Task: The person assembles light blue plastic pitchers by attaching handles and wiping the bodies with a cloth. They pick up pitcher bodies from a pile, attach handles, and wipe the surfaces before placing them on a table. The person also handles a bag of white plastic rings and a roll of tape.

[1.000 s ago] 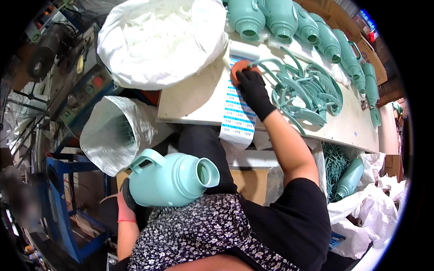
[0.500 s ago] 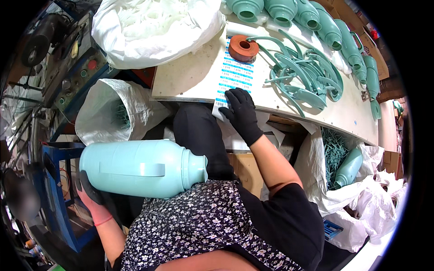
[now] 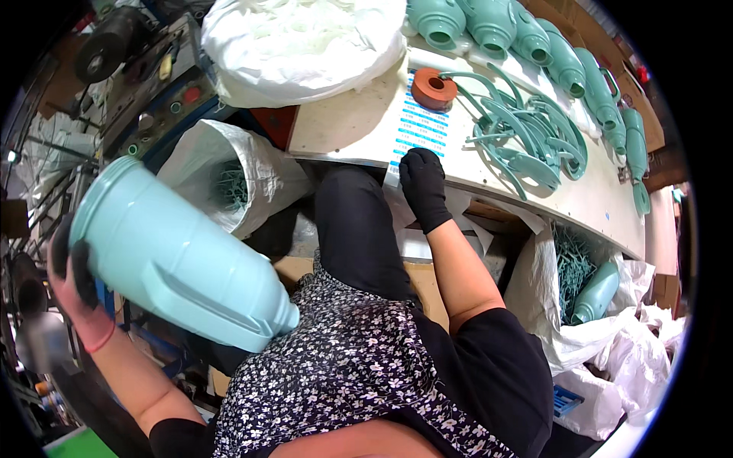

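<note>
A pale turquoise plastic thermos casing (image 3: 179,248) with a moulded handle lies slanted across my lap, its narrow neck against my patterned apron. My left hand (image 3: 76,286), in a black and pink glove, grips its wide base end from the left. At the table's front edge, my black-gloved right hand (image 3: 424,187) is closed with curled fingers over the lower end of a sheet of blue and white labels (image 3: 421,131). Whatever its fingertips pinch, if anything, is hidden. A brown roll of tape (image 3: 434,89) rests on the sheet's far end.
Green plastic handles (image 3: 527,141) lie heaped on the table (image 3: 343,126), with several thermos casings (image 3: 565,65) along its far edge. A white sack (image 3: 298,84) of translucent pieces stands at far left. Another sack (image 3: 267,172) opens below it. At right, a sack holds green scraps (image 3: 571,267) and a casing (image 3: 597,294).
My left hand has raised and tilted the casing's base, swinging it toward the upper left, while the neck has dropped toward my lap. The right hand's fingers have curled from spread to closed.
</note>
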Motion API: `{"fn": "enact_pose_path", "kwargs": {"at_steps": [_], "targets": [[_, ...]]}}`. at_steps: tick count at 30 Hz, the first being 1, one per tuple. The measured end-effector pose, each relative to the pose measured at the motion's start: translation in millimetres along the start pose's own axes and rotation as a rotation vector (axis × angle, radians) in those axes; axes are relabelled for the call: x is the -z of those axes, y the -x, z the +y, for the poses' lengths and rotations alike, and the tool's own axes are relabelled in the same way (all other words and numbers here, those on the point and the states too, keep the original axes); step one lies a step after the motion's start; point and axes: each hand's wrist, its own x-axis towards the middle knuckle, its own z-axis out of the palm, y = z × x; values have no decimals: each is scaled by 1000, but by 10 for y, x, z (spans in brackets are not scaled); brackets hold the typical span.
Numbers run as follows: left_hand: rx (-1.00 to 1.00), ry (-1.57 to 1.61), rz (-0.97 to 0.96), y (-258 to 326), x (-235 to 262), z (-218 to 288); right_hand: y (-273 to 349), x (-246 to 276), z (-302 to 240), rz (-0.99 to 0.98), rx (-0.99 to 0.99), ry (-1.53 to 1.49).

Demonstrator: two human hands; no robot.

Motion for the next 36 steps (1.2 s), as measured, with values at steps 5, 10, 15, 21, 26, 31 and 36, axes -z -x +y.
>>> {"fn": "enact_pose_path", "kwargs": {"at_steps": [5,10,15,21,26,31,36], "targets": [[120,175,-16,-44,-596,-394,68,133,-17,-14,75,-7],[114,234,-41,-45,-687,-540,73,140,-56,-70,152,-105],[113,233,0,-64,-726,-407,76,330,-214,128,58,-64],[124,240,12,-57,-866,-331,-82,349,-247,-7,210,-37],[30,199,-105,-249,-1137,-60,-596,845,-1427,-301,-53,-766],[-45,183,-249,-308,-1426,374,-1187,793,-2281,-810,9,-1189],[-91,147,-271,-318,-1403,384,-1264,666,-2368,-951,10,-1040]]}}
